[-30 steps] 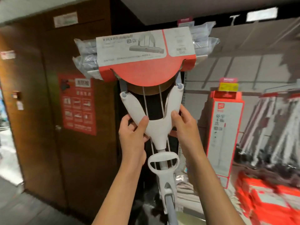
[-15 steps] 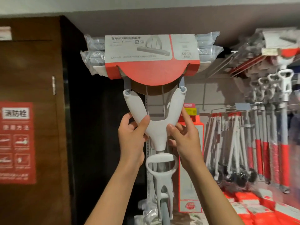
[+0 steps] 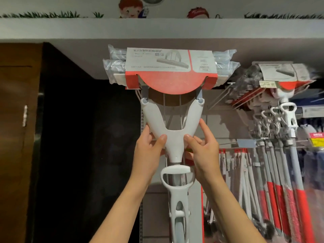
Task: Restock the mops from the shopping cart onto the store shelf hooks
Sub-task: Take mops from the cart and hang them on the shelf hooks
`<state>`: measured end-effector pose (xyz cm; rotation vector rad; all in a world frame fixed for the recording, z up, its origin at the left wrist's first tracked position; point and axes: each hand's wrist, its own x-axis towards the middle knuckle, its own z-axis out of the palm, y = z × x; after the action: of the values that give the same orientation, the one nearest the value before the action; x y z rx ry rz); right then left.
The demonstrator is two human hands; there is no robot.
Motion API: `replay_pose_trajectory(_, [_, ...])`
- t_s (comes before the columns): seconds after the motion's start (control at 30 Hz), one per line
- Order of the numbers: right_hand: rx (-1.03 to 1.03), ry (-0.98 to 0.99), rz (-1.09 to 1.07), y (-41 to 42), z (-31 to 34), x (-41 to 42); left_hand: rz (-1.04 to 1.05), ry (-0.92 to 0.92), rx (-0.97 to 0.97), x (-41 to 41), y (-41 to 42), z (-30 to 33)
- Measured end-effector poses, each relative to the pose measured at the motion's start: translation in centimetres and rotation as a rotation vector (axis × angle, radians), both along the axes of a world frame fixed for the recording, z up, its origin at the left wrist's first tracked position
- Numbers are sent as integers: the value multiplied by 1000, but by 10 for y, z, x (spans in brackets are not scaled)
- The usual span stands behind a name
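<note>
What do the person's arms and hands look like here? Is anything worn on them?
Both forearms are bare as far as the picture shows: no sleeves, gloves, watch or bracelet in view. The left hand and the right hand show no rings on the visible fingers. The fingernails are short and unpainted.

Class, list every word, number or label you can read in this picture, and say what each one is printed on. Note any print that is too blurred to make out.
No text can be read with certainty.
Card sleeve on the held mop: lines of print, too blurred; a small boxed number at its right, unclear.
Card on the hanging mops to the right: too blurred.
Red and yellow tag at the far right: too blurred.
</note>
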<state>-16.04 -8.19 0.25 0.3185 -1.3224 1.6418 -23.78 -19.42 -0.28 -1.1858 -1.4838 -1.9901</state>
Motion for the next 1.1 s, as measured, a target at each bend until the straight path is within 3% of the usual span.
replay_pose_trajectory(0.13, [13, 22, -8, 36, 11, -5, 74, -24, 93, 2, 40, 5])
replay_pose_trajectory(0.3, [25, 49, -4, 74, 28, -10, -75, -105, 141, 4, 81, 8])
replay_pose_trajectory(0.57, [52, 23, -25, 114, 54, -35, -63, -75, 147, -17, 119, 35])
replay_pose_trajectory(1.1, [124, 115, 87, 76, 101, -116, -123, -31, 226, -107, 87, 91])
